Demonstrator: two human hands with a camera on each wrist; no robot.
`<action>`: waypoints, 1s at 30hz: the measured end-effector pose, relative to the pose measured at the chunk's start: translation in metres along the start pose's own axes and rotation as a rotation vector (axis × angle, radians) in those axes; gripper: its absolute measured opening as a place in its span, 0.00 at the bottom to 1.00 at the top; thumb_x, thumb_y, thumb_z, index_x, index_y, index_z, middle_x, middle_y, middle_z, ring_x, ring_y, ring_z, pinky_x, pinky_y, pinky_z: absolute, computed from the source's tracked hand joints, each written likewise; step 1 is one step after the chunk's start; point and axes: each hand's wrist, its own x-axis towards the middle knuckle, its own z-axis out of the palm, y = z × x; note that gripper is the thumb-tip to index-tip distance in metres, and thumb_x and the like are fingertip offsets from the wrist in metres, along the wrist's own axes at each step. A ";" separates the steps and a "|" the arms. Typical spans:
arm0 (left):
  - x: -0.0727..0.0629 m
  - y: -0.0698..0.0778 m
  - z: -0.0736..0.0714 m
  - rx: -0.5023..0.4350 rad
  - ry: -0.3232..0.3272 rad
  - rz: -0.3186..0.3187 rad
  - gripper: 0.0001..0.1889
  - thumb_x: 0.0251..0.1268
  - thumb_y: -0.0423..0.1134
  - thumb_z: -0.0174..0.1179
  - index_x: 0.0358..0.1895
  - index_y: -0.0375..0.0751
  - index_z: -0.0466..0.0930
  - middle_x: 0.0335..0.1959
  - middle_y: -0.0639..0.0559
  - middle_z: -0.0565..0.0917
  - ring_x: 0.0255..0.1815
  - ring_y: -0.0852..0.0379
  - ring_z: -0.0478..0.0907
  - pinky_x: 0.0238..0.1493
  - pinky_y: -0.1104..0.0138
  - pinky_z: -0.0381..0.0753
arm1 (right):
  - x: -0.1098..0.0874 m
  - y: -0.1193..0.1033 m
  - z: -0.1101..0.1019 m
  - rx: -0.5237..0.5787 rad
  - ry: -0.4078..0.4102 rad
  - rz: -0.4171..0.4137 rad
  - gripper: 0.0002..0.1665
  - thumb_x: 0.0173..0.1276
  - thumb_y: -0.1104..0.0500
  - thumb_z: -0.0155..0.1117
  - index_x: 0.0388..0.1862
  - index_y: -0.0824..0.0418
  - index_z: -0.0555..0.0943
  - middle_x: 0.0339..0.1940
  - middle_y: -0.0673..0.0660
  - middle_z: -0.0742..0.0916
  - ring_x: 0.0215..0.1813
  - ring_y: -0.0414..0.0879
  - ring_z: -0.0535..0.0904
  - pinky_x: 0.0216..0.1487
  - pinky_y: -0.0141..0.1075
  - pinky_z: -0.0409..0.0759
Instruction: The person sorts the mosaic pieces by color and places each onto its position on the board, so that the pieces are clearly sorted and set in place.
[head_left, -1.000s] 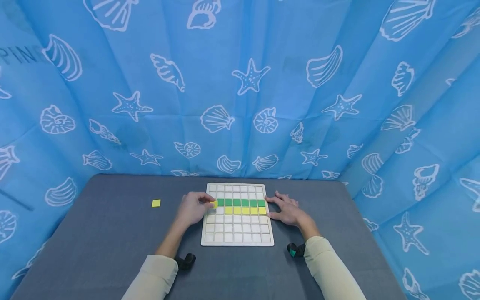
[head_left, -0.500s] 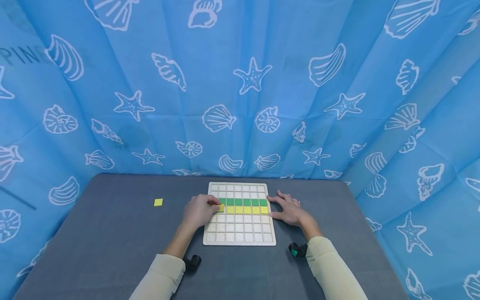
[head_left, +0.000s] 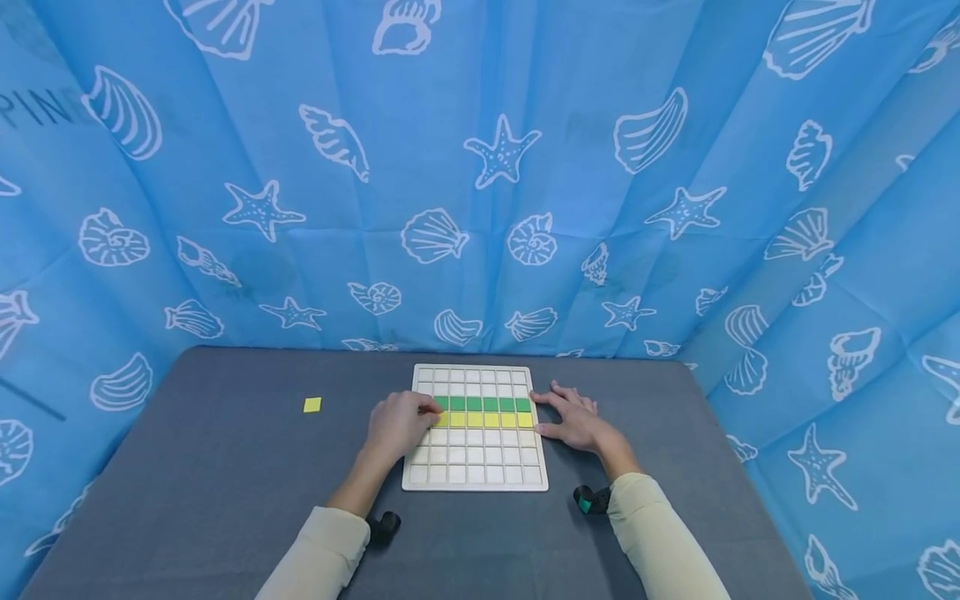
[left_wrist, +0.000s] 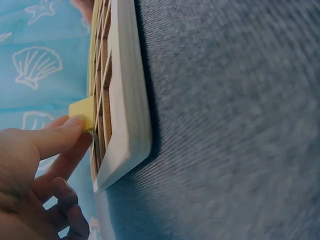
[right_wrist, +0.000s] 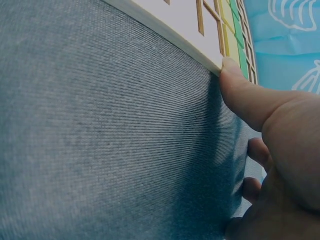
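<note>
A pale wooden grid board point(head_left: 475, 488) lies on the table, with a row of green tiles point(head_left: 491, 405) and, just below it, a row of yellow tiles point(head_left: 491, 420). My left hand point(head_left: 399, 422) is over the board's left side. Between thumb and fingers it pinches a yellow square tile point(left_wrist: 81, 111), which stands partly above the grid in the left wrist view. At the opposite side, my right hand point(head_left: 576, 420) rests with its fingers spread, its thumb point(right_wrist: 233, 75) touching the board's edge. The left hand hides the left end of both coloured rows.
One loose yellow tile point(head_left: 312, 405) lies on the grey tabletop point(head_left: 225, 467), left of the board. Behind the table hangs a blue curtain point(head_left: 450, 167) with white shells and starfish, which also runs along both sides.
My left hand has moved right and slightly nearer, bringing its yellow tile from the board's left edge to the left part of the yellow row. My right hand has stayed in place.
</note>
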 end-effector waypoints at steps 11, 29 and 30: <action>-0.009 0.002 -0.003 0.179 -0.033 0.080 0.14 0.57 0.48 0.75 0.48 0.56 0.92 0.39 0.54 0.82 0.35 0.55 0.74 0.32 0.61 0.72 | 0.002 0.000 0.000 0.001 -0.013 0.008 0.38 0.74 0.46 0.64 0.80 0.48 0.66 0.85 0.66 0.54 0.83 0.75 0.42 0.76 0.74 0.40; -0.005 -0.005 -0.015 0.312 0.091 0.223 0.35 0.66 0.66 0.62 0.75 0.65 0.68 0.79 0.46 0.65 0.80 0.37 0.59 0.75 0.38 0.61 | 0.002 -0.001 0.000 -0.014 -0.008 0.023 0.38 0.73 0.46 0.65 0.79 0.47 0.66 0.85 0.66 0.55 0.83 0.75 0.43 0.77 0.73 0.41; -0.004 -0.006 -0.015 0.306 0.088 0.217 0.36 0.66 0.67 0.61 0.76 0.66 0.67 0.81 0.46 0.63 0.82 0.36 0.56 0.78 0.37 0.56 | 0.002 -0.002 -0.001 -0.019 -0.011 0.027 0.38 0.73 0.46 0.65 0.79 0.47 0.66 0.85 0.65 0.55 0.83 0.75 0.43 0.77 0.73 0.41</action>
